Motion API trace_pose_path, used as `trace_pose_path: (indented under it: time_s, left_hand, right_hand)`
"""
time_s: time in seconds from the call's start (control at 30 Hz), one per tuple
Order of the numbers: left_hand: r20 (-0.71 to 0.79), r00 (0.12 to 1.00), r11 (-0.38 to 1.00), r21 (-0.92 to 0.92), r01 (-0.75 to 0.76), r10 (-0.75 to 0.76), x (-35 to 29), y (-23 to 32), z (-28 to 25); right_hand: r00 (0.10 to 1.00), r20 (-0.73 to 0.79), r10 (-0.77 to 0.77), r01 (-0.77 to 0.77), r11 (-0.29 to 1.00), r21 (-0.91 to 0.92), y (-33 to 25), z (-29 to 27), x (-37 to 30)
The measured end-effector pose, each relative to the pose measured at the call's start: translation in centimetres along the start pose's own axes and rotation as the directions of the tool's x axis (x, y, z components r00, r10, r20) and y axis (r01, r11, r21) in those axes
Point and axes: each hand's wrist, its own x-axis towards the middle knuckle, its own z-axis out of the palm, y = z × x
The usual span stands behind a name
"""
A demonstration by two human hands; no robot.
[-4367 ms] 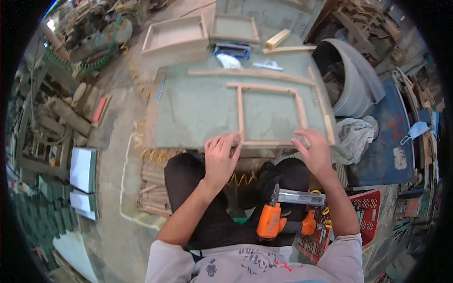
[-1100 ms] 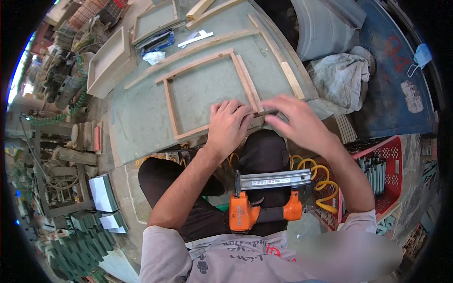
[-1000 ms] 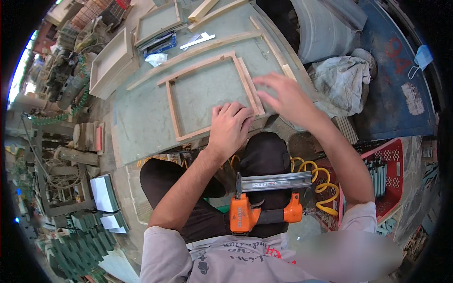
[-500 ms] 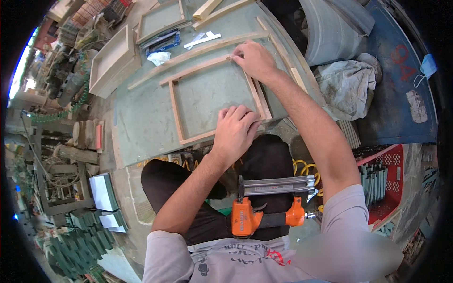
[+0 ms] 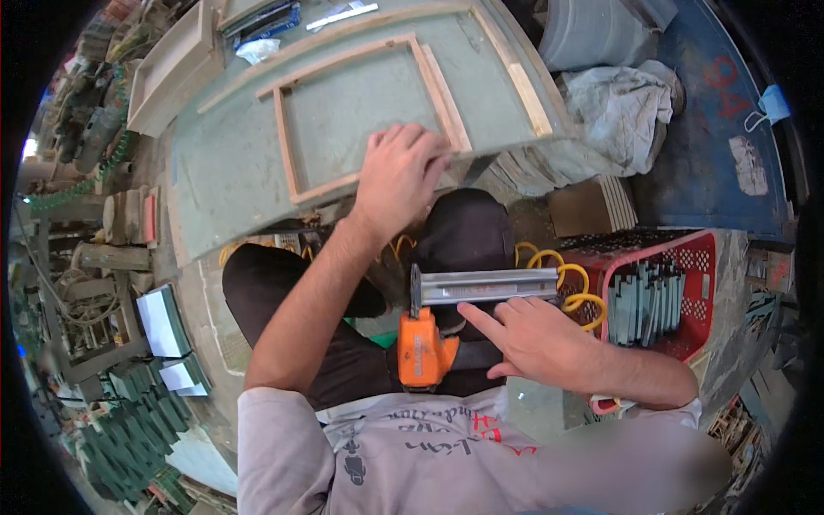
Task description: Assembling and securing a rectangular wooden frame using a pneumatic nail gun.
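Observation:
A rectangular wooden frame (image 5: 286, 142) of thin strips lies on the green-grey tabletop in front of me. My left hand (image 5: 399, 176) grips its near right corner, the fingers curled over the wood and partly hiding the joint. Across my lap rests an orange and black nail gun (image 5: 421, 352) with a long silver magazine. Over its handle is my right hand (image 5: 549, 343), index finger stretched along the magazine and thumb apart, not closed around it. The hand covers the rear of the gun. A loose wooden strip (image 5: 448, 99) lies against the frame's right side.
Longer wooden strips (image 5: 343, 47) lie beyond the frame on the table (image 5: 215, 189). A shallow wooden box (image 5: 176, 69) stands at the far left. A red crate (image 5: 699, 296) of grey-green pieces is at my right, beside a coiled yellow hose (image 5: 588, 283).
My right hand has left the frame's far right corner and come down to the nail gun on my lap. My left hand stays at the near corner. The view has tilted downward.

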Motion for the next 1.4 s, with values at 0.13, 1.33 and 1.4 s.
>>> trace_pose_path:
  time_s: [0.13, 1.33, 1.4]
  left_hand:
    - [-0.035, 0.998, 0.998, -0.043, 0.042, -0.044, 0.2, 0.1, -0.1]
    - [-0.115, 0.984, 0.991, 0.02, -0.133, 0.134, 0.3, -0.6, 0.5]
    - [-0.102, 0.987, 0.992, 0.02, -0.123, 0.124, 0.2, -0.6, 0.5]
  right_hand:
    - [0.995, 0.028, 0.093, -0.081, 0.955, -0.285, -0.7, 4.9, -1.2]
    - [0.953, -0.293, 0.077, -0.186, 0.913, -0.363, 10.2, -0.5, -0.5]
    - [0.957, -0.283, 0.065, -0.177, 0.904, -0.389, 10.2, -0.6, -0.5]
